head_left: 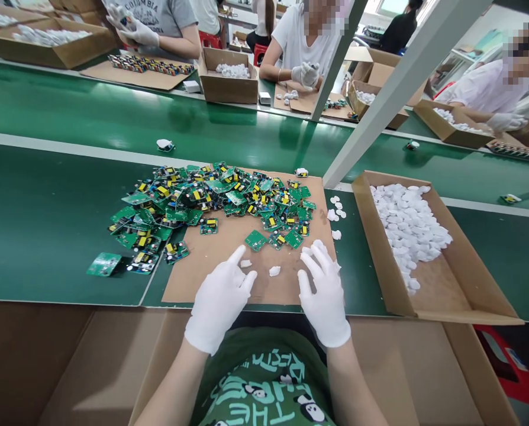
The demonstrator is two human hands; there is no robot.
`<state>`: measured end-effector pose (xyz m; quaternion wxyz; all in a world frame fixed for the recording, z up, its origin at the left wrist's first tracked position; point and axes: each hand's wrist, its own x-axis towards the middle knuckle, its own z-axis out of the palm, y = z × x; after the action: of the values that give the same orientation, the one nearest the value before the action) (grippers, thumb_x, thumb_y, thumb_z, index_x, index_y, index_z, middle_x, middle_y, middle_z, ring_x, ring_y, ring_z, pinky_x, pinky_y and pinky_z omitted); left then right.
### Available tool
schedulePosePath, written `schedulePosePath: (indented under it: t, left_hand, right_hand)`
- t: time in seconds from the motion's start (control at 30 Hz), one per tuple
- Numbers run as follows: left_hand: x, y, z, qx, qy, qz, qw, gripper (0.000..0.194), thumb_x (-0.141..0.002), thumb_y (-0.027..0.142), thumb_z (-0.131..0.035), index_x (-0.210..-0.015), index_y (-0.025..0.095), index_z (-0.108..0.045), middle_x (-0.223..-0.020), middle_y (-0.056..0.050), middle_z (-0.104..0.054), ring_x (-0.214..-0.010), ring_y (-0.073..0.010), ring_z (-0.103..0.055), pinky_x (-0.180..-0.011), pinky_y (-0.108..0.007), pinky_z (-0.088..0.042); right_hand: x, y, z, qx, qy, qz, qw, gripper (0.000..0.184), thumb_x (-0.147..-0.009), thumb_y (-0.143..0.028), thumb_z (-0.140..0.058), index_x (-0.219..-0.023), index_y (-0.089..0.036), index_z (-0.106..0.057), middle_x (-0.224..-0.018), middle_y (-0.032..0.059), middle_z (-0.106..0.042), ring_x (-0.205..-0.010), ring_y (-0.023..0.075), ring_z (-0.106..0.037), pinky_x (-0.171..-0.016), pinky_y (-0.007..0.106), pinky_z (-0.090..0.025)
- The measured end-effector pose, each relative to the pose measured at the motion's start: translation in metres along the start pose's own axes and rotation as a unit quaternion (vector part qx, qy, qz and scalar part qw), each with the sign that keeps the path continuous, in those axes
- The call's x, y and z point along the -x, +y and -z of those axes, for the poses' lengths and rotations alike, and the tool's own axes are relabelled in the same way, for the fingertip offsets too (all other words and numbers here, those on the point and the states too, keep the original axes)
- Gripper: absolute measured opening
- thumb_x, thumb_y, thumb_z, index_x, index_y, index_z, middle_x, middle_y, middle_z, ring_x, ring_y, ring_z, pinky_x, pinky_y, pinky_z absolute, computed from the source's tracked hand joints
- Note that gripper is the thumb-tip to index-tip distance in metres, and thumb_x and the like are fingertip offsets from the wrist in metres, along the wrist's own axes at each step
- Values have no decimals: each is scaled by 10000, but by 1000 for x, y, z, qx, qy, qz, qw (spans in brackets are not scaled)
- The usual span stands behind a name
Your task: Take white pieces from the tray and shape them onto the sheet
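Note:
Both my hands wear white gloves and rest on a brown cardboard sheet (220, 248) at the table's near edge. My left hand (220, 299) lies flat with the forefinger stretched out, holding nothing. My right hand (323, 290) is spread open, fingers apart, also holding nothing. Between them lie two small white plastic caps (274, 271). Just beyond the fingertips sits a single green circuit board (255, 239), and behind it a large heap of green circuit boards (211, 198) with yellow parts.
A cardboard box (468, 284) with several white caps (409, 228) stands to the right. A slanted metal post (380, 89) rises behind it. Across the green conveyor belt (113, 118), other gloved people work beside boxes. Cardboard boxes (91, 367) sit below the table edge.

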<state>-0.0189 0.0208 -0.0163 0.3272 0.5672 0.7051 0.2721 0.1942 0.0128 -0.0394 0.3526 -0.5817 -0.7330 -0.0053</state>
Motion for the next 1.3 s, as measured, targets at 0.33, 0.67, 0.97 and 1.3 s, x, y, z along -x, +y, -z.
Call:
schedulePosePath:
  t: [0.33, 0.67, 0.97, 1.3]
  left_hand:
    - [22, 21, 10, 534, -229, 141, 802, 457, -879, 473, -604, -1175, 131, -667, -681, -18, -616, -485, -88, -464, -462, -199, -358]
    - [36, 20, 0, 570, -245, 116, 776, 461, -953, 433, -576, -1324, 161, -600, -522, 54, -455, -503, -90, -448, -508, -186, -349]
    - [41, 25, -6, 589, -214, 148, 765, 571, -892, 465, -665, -1376, 190, -540, -568, 47, -538, -513, -103, -514, -485, -185, -369]
    - [37, 33, -23, 582, -265, 167, 751, 356, -947, 435, -558, -939, 108, -697, -465, 17, -510, -396, -83, -420, -402, -192, -272]
  right_hand:
    - [5, -48, 14, -271, -66, 58, 959, 415, -966, -279, -580, -1374, -220, -530, -1279, 121, -647, -1205, 271, -601, -1001, 467, -534]
    - [6, -52, 17, -323, -101, -23, 941, 201, -1012, -197, -497, -1178, -251, -596, -1130, 58, -675, -1079, 209, -636, -950, 385, -528]
    - [5, -46, 16, -274, -51, 46, 959, 254, -923, -195, -654, -1164, -244, -589, -1028, 56, -687, -1004, 228, -646, -884, 403, -547]
    - [7, -36, 25, -221, -15, 20, 975, 260, -943, -85, -540, -1113, -253, -643, -929, 47, -693, -830, 207, -651, -739, 371, -571]
